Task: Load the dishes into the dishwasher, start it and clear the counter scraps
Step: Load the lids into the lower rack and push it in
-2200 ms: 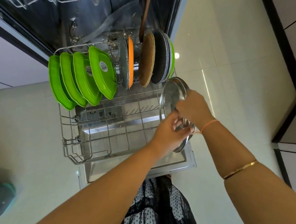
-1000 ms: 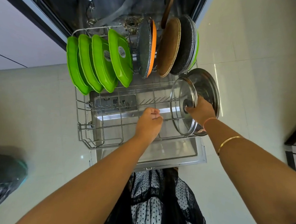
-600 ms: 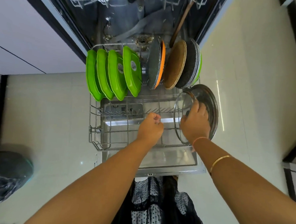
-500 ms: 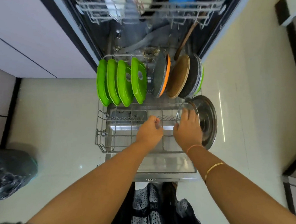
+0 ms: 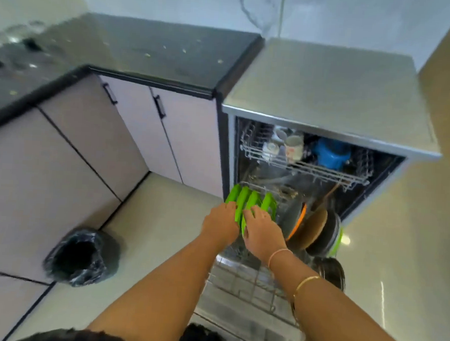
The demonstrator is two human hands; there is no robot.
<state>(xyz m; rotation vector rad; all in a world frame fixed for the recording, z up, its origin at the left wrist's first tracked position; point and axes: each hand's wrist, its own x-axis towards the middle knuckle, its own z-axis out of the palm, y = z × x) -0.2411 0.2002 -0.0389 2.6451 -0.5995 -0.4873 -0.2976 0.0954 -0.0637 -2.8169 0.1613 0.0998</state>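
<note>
Dishwasher [image 5: 328, 92] open, lower rack [image 5: 238, 279] drawn out in front. Green plates [image 5: 253, 201] stood on edge at rack's inner end, pans [image 5: 312, 228] alongside. Upper rack [image 5: 305, 167] inside held cups [image 5: 293, 148]. Right hand [image 5: 262, 233] lay on plates, fingers spread, gripping nothing. Left hand [image 5: 220, 222] touched plate rims; grip not discernible through blur. Judgement: loading near complete; rack not pushed in, door unshut, start pending. Scraps [image 5: 183, 51] lay on counter [image 5: 120, 58] left of dishwasher, uncleared.

Kitchen corner with bin and cupboards.
A bin [image 5: 81, 256] lined with a black bag stands on the pale tiled floor [image 5: 160, 219], near pale cabinet doors [image 5: 131, 138] with dark upright handles [image 5: 160, 106].
</note>
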